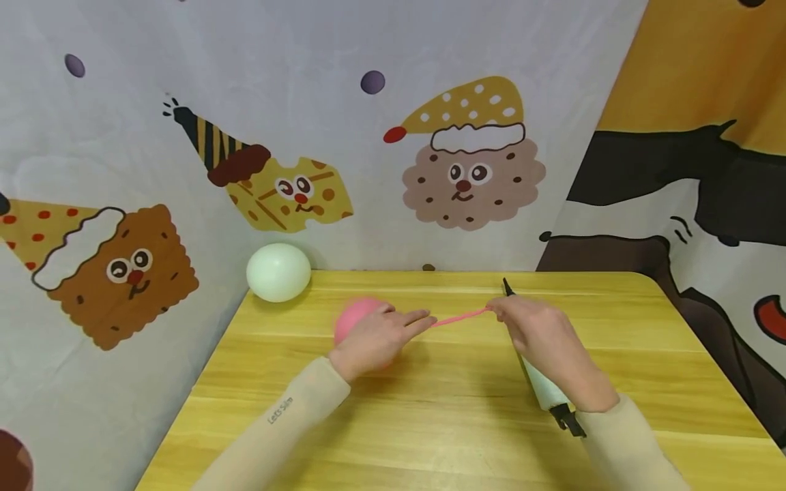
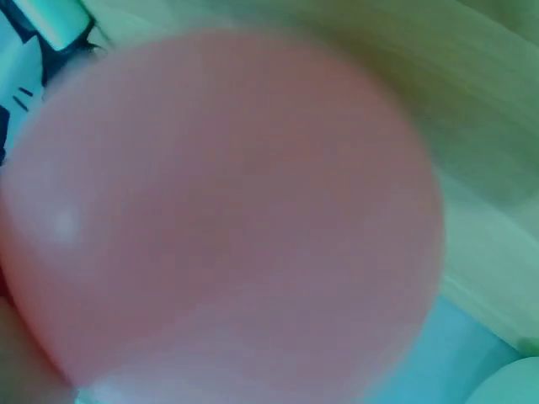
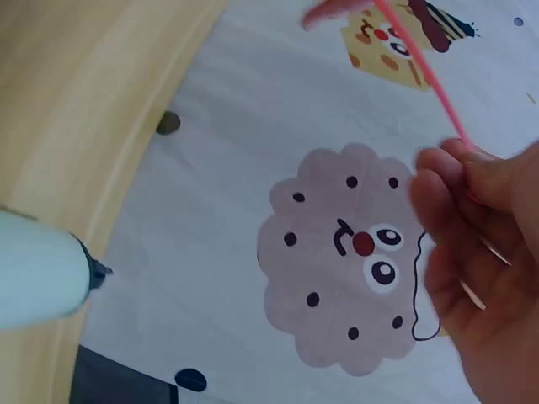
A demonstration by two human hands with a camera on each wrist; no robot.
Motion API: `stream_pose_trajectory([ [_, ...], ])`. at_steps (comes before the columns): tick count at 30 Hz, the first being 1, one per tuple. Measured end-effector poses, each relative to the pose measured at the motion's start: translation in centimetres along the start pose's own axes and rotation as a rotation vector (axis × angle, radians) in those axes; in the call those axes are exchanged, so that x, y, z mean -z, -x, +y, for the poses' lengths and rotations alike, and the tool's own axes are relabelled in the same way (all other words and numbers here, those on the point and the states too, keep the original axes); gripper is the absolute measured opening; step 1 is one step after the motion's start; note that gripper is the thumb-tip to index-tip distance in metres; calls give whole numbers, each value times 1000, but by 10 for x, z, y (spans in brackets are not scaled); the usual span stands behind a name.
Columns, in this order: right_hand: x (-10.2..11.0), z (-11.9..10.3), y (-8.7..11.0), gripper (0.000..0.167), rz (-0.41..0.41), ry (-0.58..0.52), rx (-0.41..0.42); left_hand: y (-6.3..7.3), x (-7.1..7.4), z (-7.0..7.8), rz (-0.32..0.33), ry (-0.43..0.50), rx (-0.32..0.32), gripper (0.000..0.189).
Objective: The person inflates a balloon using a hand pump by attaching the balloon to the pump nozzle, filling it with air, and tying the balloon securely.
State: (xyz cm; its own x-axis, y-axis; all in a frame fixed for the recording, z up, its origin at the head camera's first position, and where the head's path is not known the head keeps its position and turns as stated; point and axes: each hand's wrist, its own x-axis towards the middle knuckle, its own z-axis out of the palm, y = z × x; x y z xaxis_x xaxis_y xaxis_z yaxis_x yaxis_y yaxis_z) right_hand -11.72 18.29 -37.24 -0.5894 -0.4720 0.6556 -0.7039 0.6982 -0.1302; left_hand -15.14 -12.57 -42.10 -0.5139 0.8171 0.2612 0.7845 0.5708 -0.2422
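Observation:
An inflated pink balloon [image 1: 351, 320] is at my left hand [image 1: 373, 341], which grips it near the base of its neck. The neck [image 1: 460, 318] is stretched into a thin taut strand towards the right. My right hand [image 1: 543, 337] pinches the far end between thumb and fingertips, as the right wrist view shows of the strand [image 3: 434, 80]. In the left wrist view the balloon [image 2: 227, 219] fills most of the picture and hides the left fingers. Beneath the right hand lies a balloon pump [image 1: 543, 383] with a pale body and black tip, partly covered.
A pale green-white inflated balloon [image 1: 279, 273] sits at the table's back left corner. The wooden table [image 1: 442, 436] meets a cloth backdrop [image 1: 344, 61] printed with cartoon biscuits along its back edge.

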Motion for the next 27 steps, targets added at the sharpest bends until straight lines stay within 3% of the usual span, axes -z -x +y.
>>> stream_pose_trajectory([
  [4, -5, 8, -9, 24, 103, 15, 46, -1, 5, 5, -77, 85, 14, 56],
  [10, -24, 16, -22, 23, 186, -15, -5, -4, 18, 6, -81, 416, 64, 43],
  [13, -36, 17, -27, 21, 188, -68, -58, -5, 22, 4, -68, 674, 76, 36],
  [17, -52, 17, -30, 14, 171, -169, -140, -4, 22, 2, -115, 1119, 90, 32],
  [21, -65, 14, -33, 12, 116, -272, -262, -3, 19, 1, -145, 1446, 122, 32],
  [24, -73, 10, -33, 16, 42, -333, -350, -1, 16, 1, -131, 1674, 134, 36],
  [27, -81, 6, -31, 18, -19, -386, -410, -1, 14, 3, -70, 1915, 159, 47],
])
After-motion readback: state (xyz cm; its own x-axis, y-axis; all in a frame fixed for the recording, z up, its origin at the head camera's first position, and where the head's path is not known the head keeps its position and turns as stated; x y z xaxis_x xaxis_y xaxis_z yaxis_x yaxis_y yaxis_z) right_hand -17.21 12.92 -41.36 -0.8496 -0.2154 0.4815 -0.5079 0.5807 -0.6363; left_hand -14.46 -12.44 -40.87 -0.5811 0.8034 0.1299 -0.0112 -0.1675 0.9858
